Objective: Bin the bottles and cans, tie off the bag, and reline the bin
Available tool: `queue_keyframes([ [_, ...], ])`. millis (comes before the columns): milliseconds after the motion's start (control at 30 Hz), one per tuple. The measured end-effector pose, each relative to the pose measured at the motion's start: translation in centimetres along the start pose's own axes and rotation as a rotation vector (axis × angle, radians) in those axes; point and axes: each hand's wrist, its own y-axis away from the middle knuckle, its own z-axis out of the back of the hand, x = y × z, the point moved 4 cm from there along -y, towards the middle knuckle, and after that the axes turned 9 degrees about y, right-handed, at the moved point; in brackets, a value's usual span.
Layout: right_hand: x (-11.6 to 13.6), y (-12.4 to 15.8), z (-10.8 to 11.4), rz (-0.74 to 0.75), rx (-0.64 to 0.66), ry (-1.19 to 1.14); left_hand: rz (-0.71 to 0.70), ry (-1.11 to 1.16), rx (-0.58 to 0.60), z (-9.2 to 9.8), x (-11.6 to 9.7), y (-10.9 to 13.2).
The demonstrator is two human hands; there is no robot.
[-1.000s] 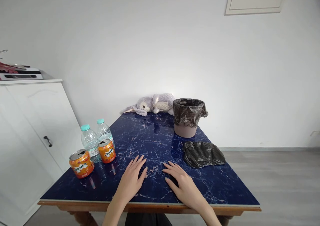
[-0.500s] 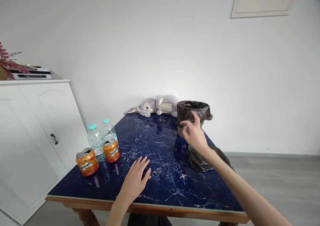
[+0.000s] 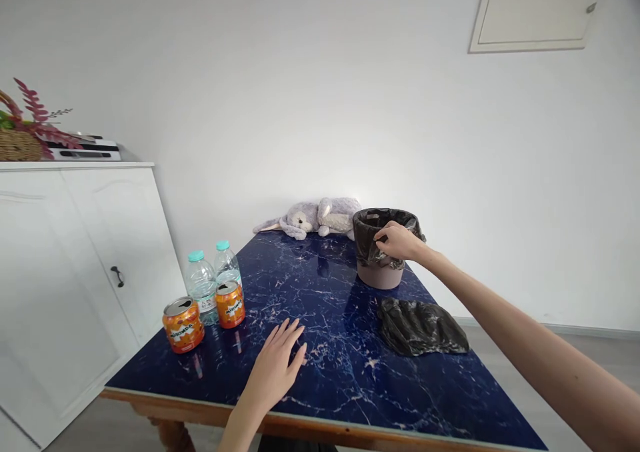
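My left hand [image 3: 277,365] lies flat on the blue marbled table [image 3: 320,305], fingers stretched out and holding nothing. At the bin, my right hand [image 3: 399,241] has its fingers closed at the front of the black garbage bag [image 3: 367,239] that lines it. The bag's edge folds over the rim and hangs down the outside of the grey-pink trash bin [image 3: 380,277]. Exactly how much plastic is between the fingers is hidden. A second black garbage bag [image 3: 423,329] lies crumpled on the table, nearer to me than the bin.
Two orange Mirinda cans [image 3: 183,329] stand at the table's left, with two water bottles [image 3: 201,282] with teal caps behind them. A grey plush rabbit [image 3: 320,217] lies along the far edge. A white cabinet [image 3: 90,239] stands left of the table.
My right hand has moved from above the table in front of the bin to the bag at its rim, its fingers closing there. My left hand stays flat. The view has shifted slightly.
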Motion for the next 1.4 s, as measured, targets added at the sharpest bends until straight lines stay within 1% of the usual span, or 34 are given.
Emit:
queue_keyframes([
  [100,1.9,1.0,0.9,0.088,0.004,-0.051,0.017,0.0,0.021,0.1,-0.2,0.1],
  [200,4.2,3.1,2.1,0.161,0.008,-0.104,0.022,0.003,0.021,0.3,-0.3,0.1],
  [367,8.1,8.8,4.9,0.292,0.058,-0.312,0.017,-0.001,0.014,0.3,-0.4,0.1],
  [433,9.4,11.2,6.1,0.335,0.063,-0.355,0.019,-0.008,0.012,0.2,-0.2,0.1],
  [567,10.8,15.0,7.4,0.351,0.071,-0.373,0.008,-0.012,-0.003,-0.1,0.1,0.2],
  [633,10.9,16.3,7.5,0.326,0.027,-0.385,-0.008,-0.012,-0.013,-0.1,0.1,0.2],
  [667,10.8,16.9,7.4,0.313,-0.019,-0.402,-0.012,-0.014,-0.014,-0.1,0.1,0.2],
  [700,10.6,17.5,7.3,0.298,-0.083,-0.428,-0.013,-0.015,-0.013,-0.1,0.1,0.2],
  [767,10.1,18.7,6.7,0.247,-0.255,-0.51,-0.008,-0.014,-0.012,0.0,0.0,0.1],
  [833,9.3,20.0,5.2,0.15,-0.433,-0.632,-0.005,-0.012,-0.014,0.0,-0.2,0.1],
  [867,8.8,20.7,4.0,0.087,-0.496,-0.708,-0.005,-0.012,-0.014,0.0,-0.3,0.2],
  [900,8.2,21.3,2.5,0.024,-0.531,-0.789,-0.006,-0.013,-0.013,-0.1,-0.4,0.2],
  [933,7.7,21.8,0.6,-0.043,-0.523,-0.873,-0.008,-0.015,-0.013,-0.1,-0.6,0.3],
  [1000,6.9,22.6,-3.6,-0.139,-0.425,-0.981,-0.012,-0.025,-0.03,0.3,-1.1,0.3],
  [1067,6.3,23.2,-7.8,-0.222,-0.283,-0.985,-0.034,-0.054,-0.081,1.6,-1.7,0.2],
  [1100,6.1,23.4,-9.6,-0.234,-0.202,-0.972,-0.052,-0.078,-0.121,2.8,-2.1,-0.1],
  [1133,5.9,23.6,-11.2,-0.243,-0.136,-0.966,-0.073,-0.106,-0.17,4.3,-2.5,-0.5],
  [1200,5.6,23.9,-13.4,-0.241,-0.026,-0.97,-0.112,-0.17,-0.278,8.3,-3.1,-1.9],
  [1233,5.4,24.0,-14.0,-0.241,0.009,-0.979,-0.123,-0.2,-0.34,10.6,-3.3,-2.9],
  [1333,5.2,24.0,-14.5,-0.249,0.051,-0.99,-0.113,-0.316,-0.427,17.2,-2.8,-6.9],
  [1367,5.2,24.0,-14.3,-0.253,0.05,-0.982,-0.084,-0.372,-0.426,19.1,-2.2,-8.3],
  [1400,5.3,24.0,-14.2,-0.255,0.049,-0.971,-0.026,-0.438,-0.403,20.6,-1.4,-9.8],
])
